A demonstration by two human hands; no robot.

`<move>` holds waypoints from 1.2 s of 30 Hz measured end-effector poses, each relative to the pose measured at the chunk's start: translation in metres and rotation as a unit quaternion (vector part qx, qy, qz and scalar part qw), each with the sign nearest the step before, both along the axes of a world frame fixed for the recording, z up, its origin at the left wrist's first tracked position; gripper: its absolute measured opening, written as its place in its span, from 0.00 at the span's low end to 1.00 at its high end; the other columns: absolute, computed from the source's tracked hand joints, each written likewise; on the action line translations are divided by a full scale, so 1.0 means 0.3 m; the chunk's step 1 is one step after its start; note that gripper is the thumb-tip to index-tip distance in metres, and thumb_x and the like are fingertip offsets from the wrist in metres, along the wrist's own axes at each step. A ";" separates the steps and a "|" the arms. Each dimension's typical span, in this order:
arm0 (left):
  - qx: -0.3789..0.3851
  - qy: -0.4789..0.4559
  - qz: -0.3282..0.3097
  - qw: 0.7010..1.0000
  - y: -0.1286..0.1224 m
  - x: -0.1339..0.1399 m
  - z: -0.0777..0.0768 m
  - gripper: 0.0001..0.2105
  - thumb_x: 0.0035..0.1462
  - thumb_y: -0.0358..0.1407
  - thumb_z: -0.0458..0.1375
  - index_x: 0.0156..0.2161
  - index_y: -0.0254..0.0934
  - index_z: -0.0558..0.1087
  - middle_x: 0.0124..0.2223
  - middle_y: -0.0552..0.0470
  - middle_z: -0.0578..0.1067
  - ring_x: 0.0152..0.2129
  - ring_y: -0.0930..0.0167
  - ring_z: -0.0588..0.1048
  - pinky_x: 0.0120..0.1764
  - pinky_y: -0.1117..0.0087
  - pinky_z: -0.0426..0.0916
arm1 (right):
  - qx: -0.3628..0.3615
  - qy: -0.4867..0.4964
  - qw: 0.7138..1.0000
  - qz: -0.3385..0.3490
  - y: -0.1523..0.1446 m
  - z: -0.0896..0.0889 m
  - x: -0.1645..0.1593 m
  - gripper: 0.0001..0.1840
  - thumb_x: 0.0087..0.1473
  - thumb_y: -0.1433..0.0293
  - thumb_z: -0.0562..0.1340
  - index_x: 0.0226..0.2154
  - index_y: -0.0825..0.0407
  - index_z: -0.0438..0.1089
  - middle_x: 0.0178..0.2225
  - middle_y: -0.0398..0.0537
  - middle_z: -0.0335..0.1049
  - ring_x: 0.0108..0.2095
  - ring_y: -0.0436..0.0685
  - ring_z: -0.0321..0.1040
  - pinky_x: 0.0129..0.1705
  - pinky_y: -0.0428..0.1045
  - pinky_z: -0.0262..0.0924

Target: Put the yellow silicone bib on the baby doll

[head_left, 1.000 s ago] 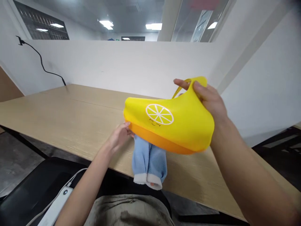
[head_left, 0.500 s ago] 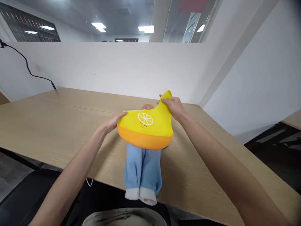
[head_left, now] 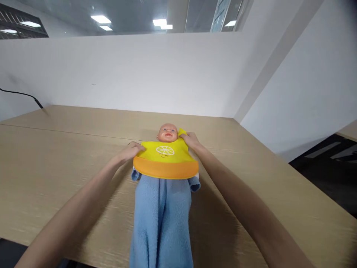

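Head camera: the left hand (head_left: 133,150) pinches one upper corner of the yellow bib (head_left: 166,159), and the right hand (head_left: 190,140) grasps its neck strap (head_left: 182,131). The bib covers the chest of a doll (head_left: 167,133) lying face-up on the table (head_left: 83,156); contact is hard to tell.

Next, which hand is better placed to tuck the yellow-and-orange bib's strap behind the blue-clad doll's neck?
Right hand, probably: it holds the yellow strap beside the doll's head. Left hand holds the left edge of the bib, farther away.
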State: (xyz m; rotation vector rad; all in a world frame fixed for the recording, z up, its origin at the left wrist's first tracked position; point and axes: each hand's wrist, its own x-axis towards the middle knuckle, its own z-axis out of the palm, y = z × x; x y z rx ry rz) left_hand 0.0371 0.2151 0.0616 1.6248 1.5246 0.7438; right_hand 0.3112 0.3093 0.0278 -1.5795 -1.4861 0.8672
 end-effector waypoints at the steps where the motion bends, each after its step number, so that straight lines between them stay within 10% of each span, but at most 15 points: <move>1: -0.006 -0.016 -0.008 1.000 0.012 -0.001 -0.001 0.10 0.44 0.39 0.54 0.19 0.35 0.65 0.19 0.57 0.63 0.18 0.74 0.61 0.22 0.72 0.50 | -0.011 0.004 1.000 -0.003 0.002 -0.011 0.004 0.07 0.48 0.70 0.56 0.24 0.58 0.65 0.21 0.45 0.65 0.22 0.48 0.61 0.23 0.44 0.49; 11: -0.050 -0.048 0.007 0.998 0.191 0.043 -0.003 0.20 0.44 0.52 0.58 0.18 0.36 0.63 0.15 0.60 0.55 0.14 0.77 0.53 0.20 0.71 0.44 | -0.046 0.079 0.995 0.050 -0.032 -0.021 0.013 0.06 0.45 0.72 0.57 0.27 0.58 0.67 0.22 0.46 0.67 0.21 0.48 0.62 0.21 0.43 0.52; 23: 0.035 -0.023 0.057 0.998 0.240 0.055 0.035 0.08 0.36 0.37 0.62 0.18 0.33 0.72 0.17 0.56 0.67 0.17 0.75 0.63 0.21 0.74 0.53 | -0.001 0.044 0.998 0.049 0.013 -0.097 0.025 0.08 0.42 0.66 0.59 0.22 0.54 0.64 0.20 0.41 0.63 0.21 0.48 0.59 0.20 0.43 0.48; 36: -0.138 -0.221 -0.008 0.965 0.252 0.120 -0.049 0.06 0.42 0.32 0.59 0.30 0.34 0.72 0.24 0.53 0.73 0.18 0.72 0.71 0.21 0.73 0.64 | 0.044 -0.031 0.996 0.066 0.058 -0.162 0.005 0.11 0.44 0.61 0.60 0.23 0.53 0.66 0.22 0.45 0.69 0.25 0.53 0.66 0.22 0.44 0.51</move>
